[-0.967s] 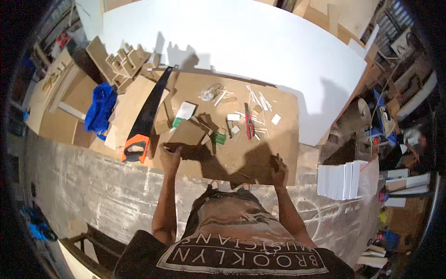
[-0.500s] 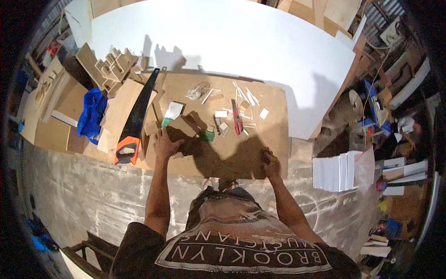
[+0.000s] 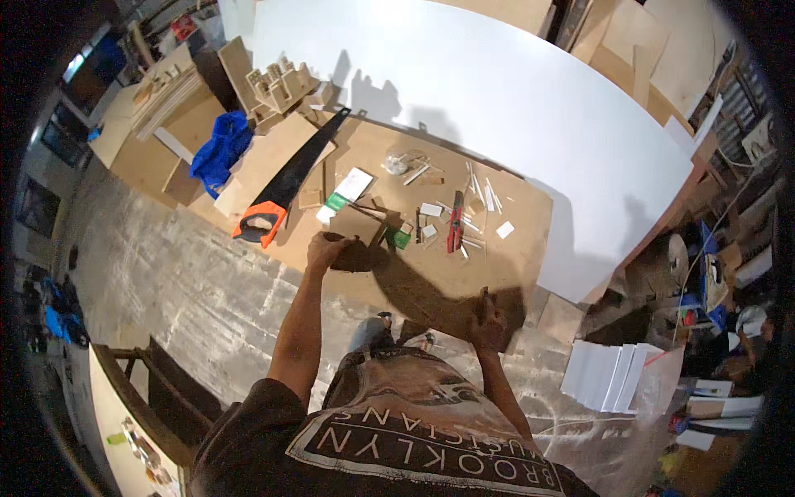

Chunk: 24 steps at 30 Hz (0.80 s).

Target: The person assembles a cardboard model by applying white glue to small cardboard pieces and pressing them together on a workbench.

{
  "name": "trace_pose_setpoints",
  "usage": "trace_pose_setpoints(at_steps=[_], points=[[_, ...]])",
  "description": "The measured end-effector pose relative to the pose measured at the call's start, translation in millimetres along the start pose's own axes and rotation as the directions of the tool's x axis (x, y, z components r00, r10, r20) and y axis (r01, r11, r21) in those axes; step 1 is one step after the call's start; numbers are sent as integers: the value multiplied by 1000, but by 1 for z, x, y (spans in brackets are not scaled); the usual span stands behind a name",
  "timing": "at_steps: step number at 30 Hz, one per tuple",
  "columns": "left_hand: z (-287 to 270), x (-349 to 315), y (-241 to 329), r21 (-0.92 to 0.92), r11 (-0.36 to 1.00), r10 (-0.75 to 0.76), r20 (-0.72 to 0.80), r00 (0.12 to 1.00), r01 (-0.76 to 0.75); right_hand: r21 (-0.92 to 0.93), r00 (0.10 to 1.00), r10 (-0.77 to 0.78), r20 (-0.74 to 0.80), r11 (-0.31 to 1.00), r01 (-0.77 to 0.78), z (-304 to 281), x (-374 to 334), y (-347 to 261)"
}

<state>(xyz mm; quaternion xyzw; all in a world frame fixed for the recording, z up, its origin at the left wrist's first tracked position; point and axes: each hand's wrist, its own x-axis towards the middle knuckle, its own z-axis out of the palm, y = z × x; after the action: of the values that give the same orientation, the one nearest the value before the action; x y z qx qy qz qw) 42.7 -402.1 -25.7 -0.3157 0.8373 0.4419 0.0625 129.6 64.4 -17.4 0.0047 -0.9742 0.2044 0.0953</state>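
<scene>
My left hand (image 3: 328, 252) is closed on the near edge of a small brown board piece (image 3: 358, 224), above the brown worktop (image 3: 331, 290). The piece's underside lies in shadow. By the table's near right edge, my right hand (image 3: 489, 330) has its fingers bent together around something dark and thin, too shaded to name. Just beyond the board piece lies a green-and-white packet (image 3: 346, 192). A red utility knife (image 3: 455, 222) lies near the middle, among thin white sticks (image 3: 483, 186) and small white pieces (image 3: 431, 209).
A handsaw (image 3: 290, 182) with an orange handle lies left of the packet, beside a blue cloth bag (image 3: 222, 151). Small wooden assemblies (image 3: 280, 87) stand at the far left. A large white panel (image 3: 497, 91) spans the back. White boards (image 3: 609, 377) stand at the right.
The head view has swung, so the table appears tilted. My left fingers, spread beside the board piece before, now grip its near edge. My right hand remains near the table's near right edge.
</scene>
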Motion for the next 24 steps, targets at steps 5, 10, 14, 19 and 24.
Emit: trace_pose_setpoints(at_steps=[5,10,14,19,24], points=[[0,3,-29,-280,955,-81,66,995,96,226,994,-93,-50,969,102,19,6,35],[11,6,-13,-247,965,44,-184,982,-90,305,995,-30,-100,950,59,3,24,9],[-15,33,-2,-448,860,161,-217,963,-245,365,984,-98,-149,920,146,3,71,-62],[-53,61,5,-217,930,266,-163,950,-297,298,996,37,-76,954,-13,55,143,-74],[-67,7,81,508,654,548,192,814,-560,-49,903,-181,-390,983,176,76,154,-144]])
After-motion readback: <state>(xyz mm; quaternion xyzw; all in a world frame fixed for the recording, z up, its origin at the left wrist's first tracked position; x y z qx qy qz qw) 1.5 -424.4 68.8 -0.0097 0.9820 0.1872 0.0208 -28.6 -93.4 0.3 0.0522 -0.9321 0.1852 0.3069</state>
